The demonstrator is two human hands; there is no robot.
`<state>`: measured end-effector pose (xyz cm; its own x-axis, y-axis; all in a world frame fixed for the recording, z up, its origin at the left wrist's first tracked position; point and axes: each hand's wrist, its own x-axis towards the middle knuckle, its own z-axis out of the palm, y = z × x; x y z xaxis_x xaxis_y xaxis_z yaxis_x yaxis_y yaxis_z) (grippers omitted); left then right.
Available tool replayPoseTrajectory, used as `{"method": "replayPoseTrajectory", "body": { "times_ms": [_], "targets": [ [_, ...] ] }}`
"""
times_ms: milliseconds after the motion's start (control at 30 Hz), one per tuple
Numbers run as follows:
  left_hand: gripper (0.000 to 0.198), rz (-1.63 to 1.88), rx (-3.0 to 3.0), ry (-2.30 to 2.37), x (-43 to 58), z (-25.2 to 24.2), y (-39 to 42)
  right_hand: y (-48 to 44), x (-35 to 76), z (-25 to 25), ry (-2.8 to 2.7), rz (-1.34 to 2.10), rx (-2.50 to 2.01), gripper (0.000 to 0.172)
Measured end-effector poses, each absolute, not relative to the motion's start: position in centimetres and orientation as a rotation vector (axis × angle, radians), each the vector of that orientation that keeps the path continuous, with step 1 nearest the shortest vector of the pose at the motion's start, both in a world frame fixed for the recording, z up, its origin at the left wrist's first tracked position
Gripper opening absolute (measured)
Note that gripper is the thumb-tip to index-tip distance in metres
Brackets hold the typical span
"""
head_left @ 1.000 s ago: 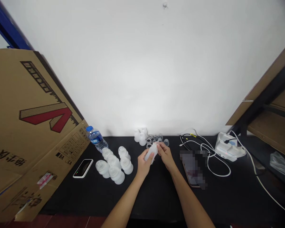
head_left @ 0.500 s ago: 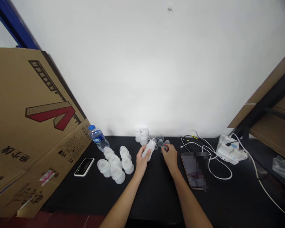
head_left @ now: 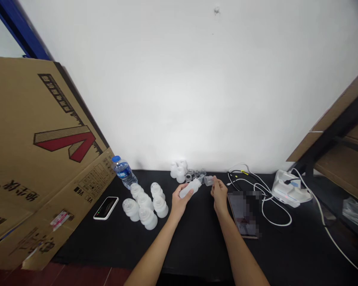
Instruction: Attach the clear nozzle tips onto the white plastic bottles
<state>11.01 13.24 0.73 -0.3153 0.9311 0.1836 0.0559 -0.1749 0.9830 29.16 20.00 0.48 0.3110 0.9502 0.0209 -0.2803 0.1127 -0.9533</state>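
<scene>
My left hand (head_left: pixel 178 201) is closed round a small white plastic bottle (head_left: pixel 189 188), tilted with its neck towards the right. Between the fingertips of my right hand (head_left: pixel 220 195) is a clear plastic cap (head_left: pixel 208 181), just right of the bottle's neck and apart from it. Several loose clear caps and rings (head_left: pixel 196 173) lie behind the bottle. Beside them, near the wall, stand several uncapped white bottles (head_left: pixel 179 171). To the left of my left hand, several white bottles with clear caps (head_left: pixel 147 216) stand upright in a group.
On the black table (head_left: pixel 193 246) are a water bottle (head_left: pixel 124 172), a white-framed phone (head_left: pixel 106 208) and a larger dark device (head_left: pixel 243 214). Cables (head_left: pixel 268 198) run to a white charger (head_left: pixel 289 187) at right. A large cardboard box (head_left: pixel 41 167) borders the left side.
My right hand has lifted a clear cap from the loose pile and moved slightly right. The bottle in my left hand has tipped further over towards the right.
</scene>
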Motion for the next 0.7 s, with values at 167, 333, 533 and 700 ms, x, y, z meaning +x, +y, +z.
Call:
{"method": "replayPoseTrajectory", "body": {
  "times_ms": [167, 333, 533, 700],
  "targets": [
    [0.051, 1.520, 1.229, 1.395, 11.2, 0.5, 13.2, 19.8, 28.9, 1.3, -0.655, 1.166, -0.945, 0.057],
    [0.048, 1.491, 1.278, 1.409, 11.2, 0.6, 13.1, 19.4, 28.4, 1.6, -0.737, 1.165, -0.929, 0.054],
    [0.046, 1.488, 1.282, 1.411, 11.2, 0.7, 13.1, 19.2, 28.2, 1.8, -0.803, 1.200, -0.938, 0.054],
    [0.044, 1.491, 1.296, 1.429, 11.2, 0.7, 13.0, 19.2, 28.3, 1.8, -0.817, 1.230, -0.939, 0.055]
  ]
}}
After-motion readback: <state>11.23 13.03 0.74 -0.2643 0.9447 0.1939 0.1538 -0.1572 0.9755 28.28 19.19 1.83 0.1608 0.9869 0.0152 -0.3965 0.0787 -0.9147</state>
